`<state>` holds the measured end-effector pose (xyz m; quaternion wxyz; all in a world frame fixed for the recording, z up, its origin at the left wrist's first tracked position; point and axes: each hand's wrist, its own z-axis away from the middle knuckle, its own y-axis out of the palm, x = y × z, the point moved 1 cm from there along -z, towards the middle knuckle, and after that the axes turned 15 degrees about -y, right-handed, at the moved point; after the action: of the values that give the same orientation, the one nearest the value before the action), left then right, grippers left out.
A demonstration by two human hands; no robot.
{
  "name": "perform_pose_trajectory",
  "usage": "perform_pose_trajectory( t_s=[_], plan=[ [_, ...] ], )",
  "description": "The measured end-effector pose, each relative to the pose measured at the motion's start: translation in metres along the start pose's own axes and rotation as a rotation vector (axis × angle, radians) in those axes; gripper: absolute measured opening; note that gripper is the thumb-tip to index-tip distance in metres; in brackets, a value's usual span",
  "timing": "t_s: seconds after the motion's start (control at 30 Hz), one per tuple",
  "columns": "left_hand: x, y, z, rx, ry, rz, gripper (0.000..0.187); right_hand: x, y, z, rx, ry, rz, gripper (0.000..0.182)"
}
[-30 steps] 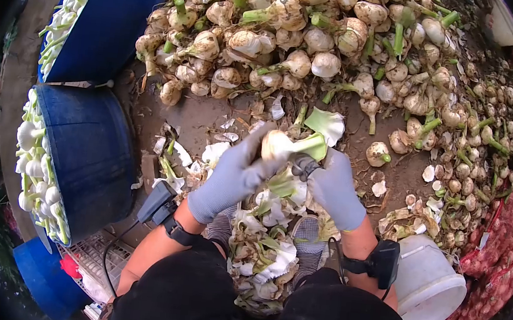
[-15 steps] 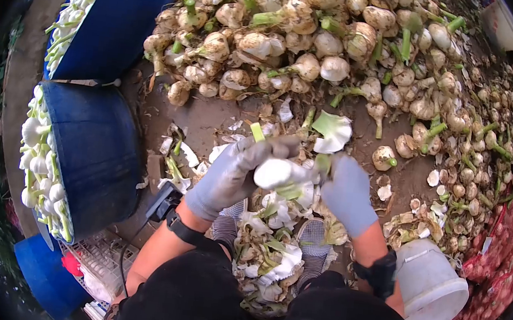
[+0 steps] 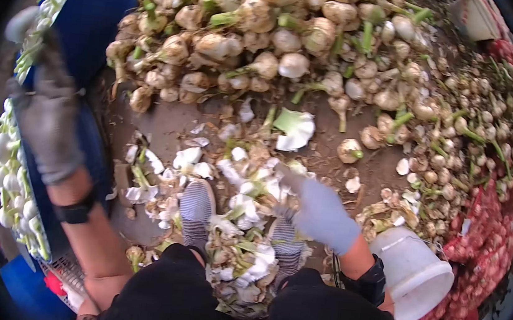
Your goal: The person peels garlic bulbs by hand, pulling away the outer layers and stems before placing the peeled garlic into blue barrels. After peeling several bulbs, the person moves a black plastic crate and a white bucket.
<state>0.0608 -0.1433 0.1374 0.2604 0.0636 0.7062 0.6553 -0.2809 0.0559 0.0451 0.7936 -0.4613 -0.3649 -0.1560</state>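
My left hand (image 3: 51,116), in a dirty grey glove, reaches over the blue tubs at the left, its thumb apart from its fingers. A blurred white garlic bulb (image 3: 20,24) is just beyond the fingertips, over the upper tub's rim; whether its stem touches them is unclear. My right hand (image 3: 325,216), in a light grey glove, is above the striped shoe (image 3: 287,238) and trimmed peels (image 3: 252,262). Its fingers point left and are smeared by motion, so anything in them is hidden.
Untrimmed garlic (image 3: 218,47) is heaped ahead. The upper (image 3: 94,12) and lower (image 3: 86,148) blue tubs hold cleaned bulbs. A white bucket (image 3: 410,276) lies tilted at the right, beside red net sacks (image 3: 489,231). A large peel (image 3: 295,130) rests on the ground.
My left hand has swung from the centre to the far left, over the tubs, and the white bulb is now there. My right hand has moved slightly down. The view has shifted right.
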Motion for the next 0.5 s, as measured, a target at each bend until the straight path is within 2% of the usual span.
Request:
perform_pose_trajectory(
  t_s=[0.03,0.07,0.1,0.13,0.2,0.23,0.27,0.3,0.37,0.4,0.43,0.47,0.5],
  plan=[
    [-0.021,0.007,-0.002,-0.008,-0.018,-0.165,0.059,-0.011,-0.016,0.005,-0.253,0.066,-0.021,0.056],
    [-0.041,0.015,-0.004,-0.013,-0.03,-0.328,0.063,-0.025,-0.028,0.008,-0.384,0.094,0.304,0.051],
    [-0.007,0.019,-0.004,-0.098,0.024,-0.518,0.063,-0.038,-0.04,0.01,-0.516,0.179,0.614,0.047],
    [0.028,0.022,-0.005,-0.194,0.072,-0.707,0.062,-0.063,-0.042,0.012,-0.488,0.196,0.631,0.046],
    [0.097,0.0,-0.003,-0.339,-0.255,-1.26,0.047,-0.095,-0.025,0.019,-0.457,0.228,0.65,0.047],
    [0.132,-0.011,0.0,-0.337,-0.425,-1.542,0.041,-0.104,-0.018,0.019,-0.466,0.211,0.43,0.046],
    [0.164,-0.031,0.013,-0.242,-0.406,-1.477,0.047,-0.11,-0.014,0.013,-0.462,0.179,0.207,0.046],
    [0.183,-0.031,0.02,-0.197,-0.465,-1.635,0.055,-0.096,-0.01,0.008,-0.441,0.174,0.192,0.046],
    [0.208,-0.046,0.029,0.01,-0.367,-1.687,0.063,-0.043,-0.009,-0.011,-0.549,-0.012,-0.728,0.043],
    [0.208,-0.047,0.03,-0.022,-0.49,-1.52,0.065,-0.028,-0.012,-0.025,-0.546,-0.037,-0.742,0.043],
    [0.206,-0.048,0.034,-0.055,-0.61,-1.345,0.067,-0.015,-0.012,-0.035,-0.623,-0.07,-1.004,0.04],
    [0.202,-0.053,0.037,-0.098,-0.573,-1.282,0.068,-0.009,-0.01,-0.04,-0.692,-0.092,-1.267,0.036],
    [0.196,-0.041,0.037,-0.197,-0.515,-1.419,0.067,-0.008,-0.008,-0.041,-0.686,-0.094,-1.28,0.036]
  ],
)
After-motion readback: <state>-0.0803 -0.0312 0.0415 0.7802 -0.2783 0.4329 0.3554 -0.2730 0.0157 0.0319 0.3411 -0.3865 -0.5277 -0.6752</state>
